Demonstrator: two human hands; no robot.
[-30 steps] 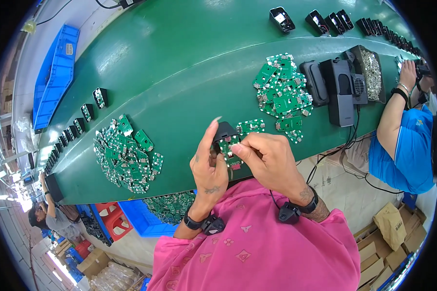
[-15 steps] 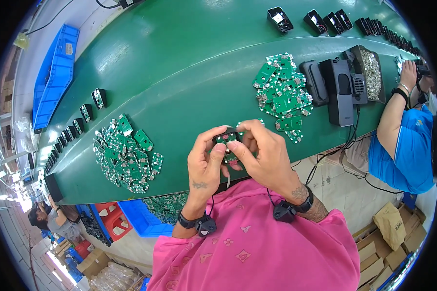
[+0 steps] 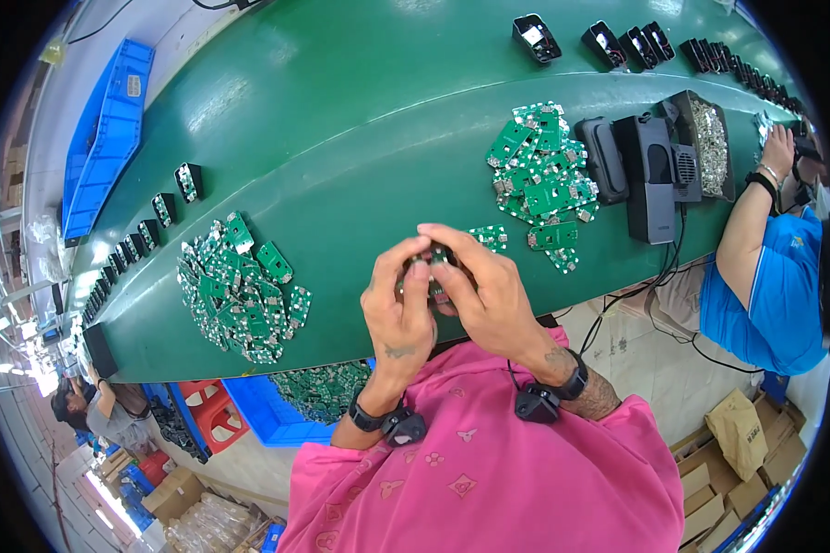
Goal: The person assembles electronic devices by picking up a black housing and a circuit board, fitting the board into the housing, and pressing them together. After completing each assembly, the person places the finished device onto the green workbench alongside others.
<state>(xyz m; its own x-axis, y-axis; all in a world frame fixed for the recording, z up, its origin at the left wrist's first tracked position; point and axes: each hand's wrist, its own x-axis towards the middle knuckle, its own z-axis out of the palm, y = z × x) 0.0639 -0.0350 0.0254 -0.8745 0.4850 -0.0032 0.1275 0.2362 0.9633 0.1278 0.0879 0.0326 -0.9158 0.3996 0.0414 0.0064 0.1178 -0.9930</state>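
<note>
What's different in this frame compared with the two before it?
The right hand, first pinching the circuit board at the opening of the black case, has shifted left and now cups the case too. The left hand has curled its raised index finger over the case's far end; both thumbs are over the board. Nothing was visibly let go. The left board pile and right board pile look unchanged.

Two board piles (image 3: 244,300) on bench (image 3: 360,184), two co-workers (image 3: 770,295), one parts tray (image 3: 684,112).
</note>
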